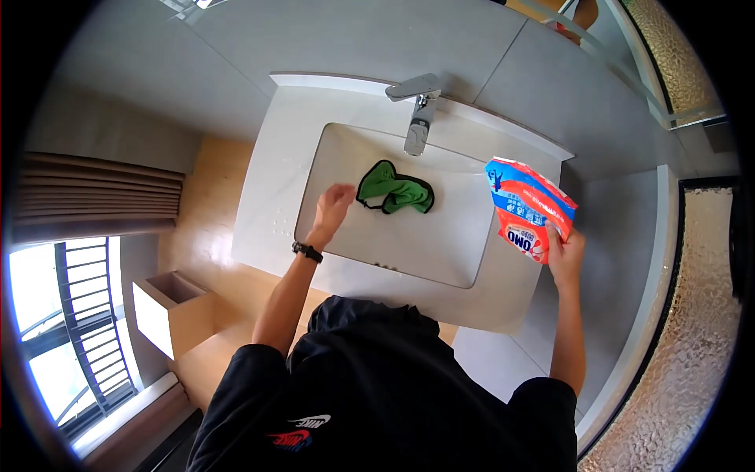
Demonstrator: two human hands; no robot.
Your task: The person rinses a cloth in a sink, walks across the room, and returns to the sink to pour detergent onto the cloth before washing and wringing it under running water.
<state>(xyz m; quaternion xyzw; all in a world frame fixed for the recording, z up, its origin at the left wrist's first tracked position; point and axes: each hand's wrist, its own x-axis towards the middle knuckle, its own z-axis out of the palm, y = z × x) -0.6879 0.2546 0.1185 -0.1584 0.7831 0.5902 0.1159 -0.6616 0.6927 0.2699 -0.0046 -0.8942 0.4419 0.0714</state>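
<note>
Two hands are seen, both bare, above one white tabletop into which one basin is set. By the right hand, one red and blue packet is gripped near its lower right edge, with the thumb laid on the printed front and the other fingers mostly hidden behind. The packet is held tilted at the right side of the basin, partly over the tabletop, and the large letters on it are seen upside down. The left hand is held partly open, its fingers loosely bent, over the left side of the basin; nothing is seen gripped in it.

One green cloth with black edging is left crumpled in the basin, just to the right of the left hand's fingertips; whether it is touched by them cannot be told. One silver tap is mounted at the back of the basin, its spout pointed down toward the bowl. One dark watch is worn on the left wrist. Two logos, one white and one red and blue, are printed on the one black shirt. To the left, one open-topped box, one window and one brown curtain are seen.
</note>
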